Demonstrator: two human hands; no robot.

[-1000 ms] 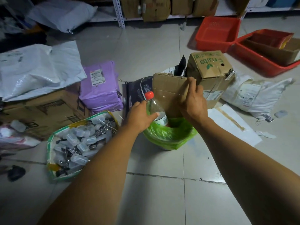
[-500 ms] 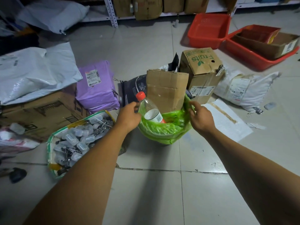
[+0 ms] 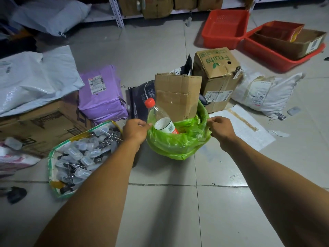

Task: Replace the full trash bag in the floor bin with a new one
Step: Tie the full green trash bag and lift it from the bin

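Both hands have shifted from the trash to the bag's edge: a second ago the right hand (image 3: pixel 220 130) gripped the cardboard (image 3: pixel 178 95) and the left hand (image 3: pixel 136 131) the bottle (image 3: pixel 161 117); now each pinches the rim of the green bag (image 3: pixel 178 145), left hand on the left side, right hand on the right. The rim, folded down over the bin before, is gathered upward on the far right side.

The bag sits in the floor bin, which it hides entirely, directly ahead of the person and between the two hands, both about equally near. The bottle leans up and to the left out of the bag, red cap highest; the cardboard stands upright at the bag's far side. Freeing the rim and lifting straight up looks like the step in hand, and the tall cardboard may tip as the mouth closes.

Pale floor tiles (image 3: pixel 160 211) spread all round. A basket of small vials (image 3: pixel 80 154) lies just left of the bag, purple parcels (image 3: pixel 101 93) behind it, a "Fruits" carton (image 3: pixel 217 75) at the far right, red crates (image 3: pixel 226 27) and shelving beyond. No new bag is in view.
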